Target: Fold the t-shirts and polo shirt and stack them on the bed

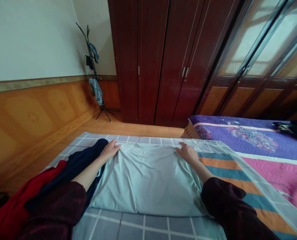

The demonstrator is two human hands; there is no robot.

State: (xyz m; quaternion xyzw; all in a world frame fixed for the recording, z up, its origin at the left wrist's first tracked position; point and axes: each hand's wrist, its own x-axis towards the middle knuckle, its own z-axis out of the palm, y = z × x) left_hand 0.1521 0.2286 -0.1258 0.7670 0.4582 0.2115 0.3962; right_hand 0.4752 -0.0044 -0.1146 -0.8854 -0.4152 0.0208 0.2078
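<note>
Before dark red wardrobe [149, 60], on checked bedding [133, 226]: handling pale cloth [148, 180] at 2 far corners.
Pinched in left hand [110, 150]; touched by right hand [188, 153], closure unclear.

From where I stand this is a bedroom in a home: a grey checked bed cover [118, 224], a purple and pink quilt [253, 136] beyond it, a tall dark red wardrobe [150, 63], and a coat stand [92, 63] hung with clothing in the corner.
</note>
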